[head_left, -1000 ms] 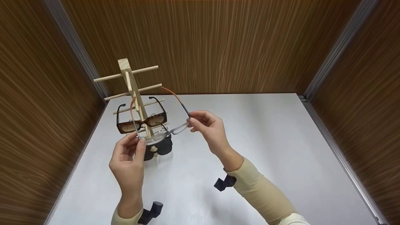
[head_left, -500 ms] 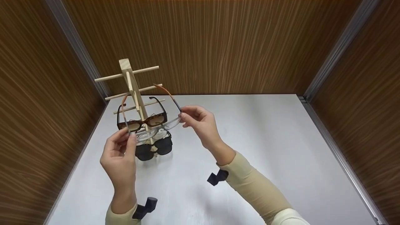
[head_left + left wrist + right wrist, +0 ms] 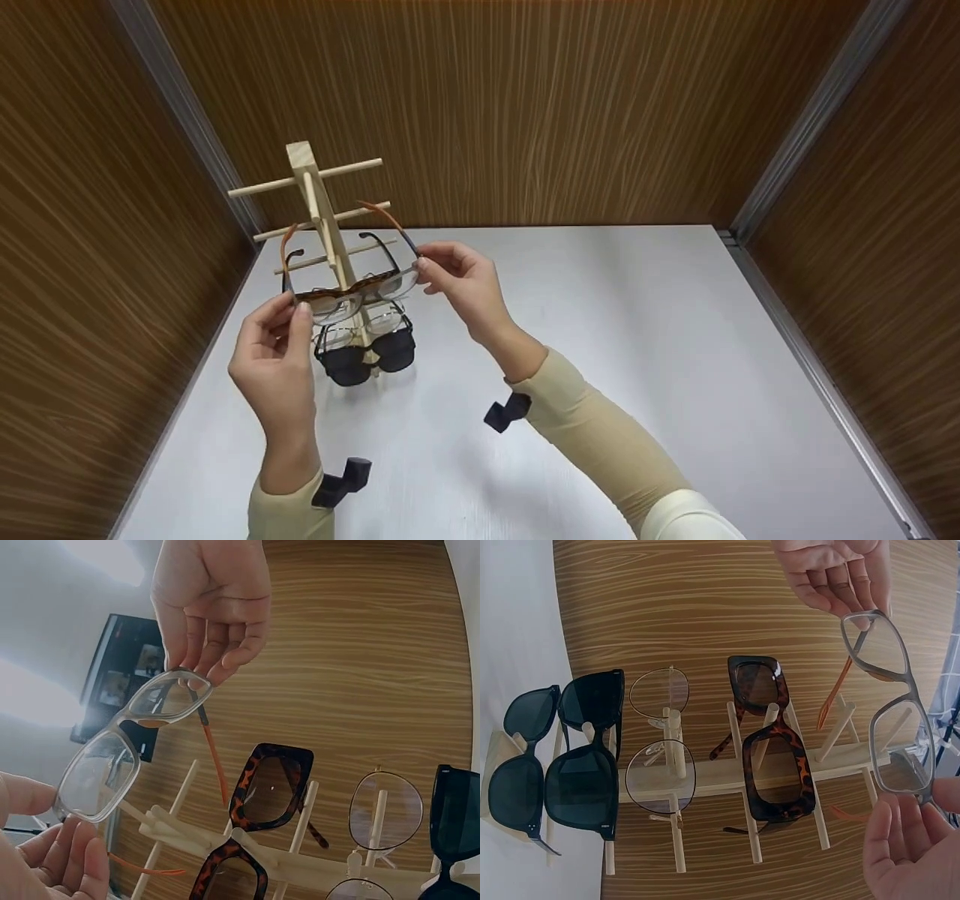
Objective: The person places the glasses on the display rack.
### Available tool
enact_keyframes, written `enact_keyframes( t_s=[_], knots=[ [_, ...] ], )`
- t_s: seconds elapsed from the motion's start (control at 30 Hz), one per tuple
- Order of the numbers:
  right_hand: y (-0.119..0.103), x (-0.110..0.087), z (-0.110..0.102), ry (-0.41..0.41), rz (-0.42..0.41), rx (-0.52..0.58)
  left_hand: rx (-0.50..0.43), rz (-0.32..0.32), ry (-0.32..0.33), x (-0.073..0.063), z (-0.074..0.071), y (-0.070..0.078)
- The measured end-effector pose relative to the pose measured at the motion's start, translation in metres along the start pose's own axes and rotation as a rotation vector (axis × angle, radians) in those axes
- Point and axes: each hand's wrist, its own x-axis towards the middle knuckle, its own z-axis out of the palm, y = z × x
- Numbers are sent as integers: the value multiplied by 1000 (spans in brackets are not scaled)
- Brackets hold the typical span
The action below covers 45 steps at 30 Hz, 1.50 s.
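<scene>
Both hands hold a pair of eyeglasses (image 3: pixel 900 746) with a clear grey frame and orange temple tips, temples unfolded and pointing away. My left hand (image 3: pixel 274 367) pinches one hinge corner between thumb and fingers. At the other corner, the thumb and fingers of my right hand (image 3: pixel 469 289) do the same. The glasses hover in front of a wooden display rack (image 3: pixel 300 156), their temple tips near its second row of pegs in the head view. Below that row hang tortoiseshell sunglasses (image 3: pixel 804 765), partly covered by the held pair in the head view.
Thin-rimmed round glasses (image 3: pixel 660 776) and two pairs of dark sunglasses (image 3: pixel 585 791) sit lower on the rack. The rack stands at the left of a white table (image 3: pixel 600 337). Wood-grain panels (image 3: pixel 525 112) enclose the back and sides.
Both hands have carried the eyeglasses left and slightly up, away from me, toward the rack. The frame has levelled out, and its temples now lie closer over the second row of pegs.
</scene>
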Motion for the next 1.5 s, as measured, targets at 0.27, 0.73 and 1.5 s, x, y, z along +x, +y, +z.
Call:
enact_keyframes(
  t_s=[0.27, 0.73, 1.5],
  knots=[
    [0, 9, 6, 13, -12, 10, 31, -5, -2, 11, 4, 14],
    [6, 26, 13, 36, 15, 36, 101, -11, 20, 35, 5, -15],
    [7, 38, 32, -61, 69, 37, 161, -29, 40, 62, -9, -20]
  ],
)
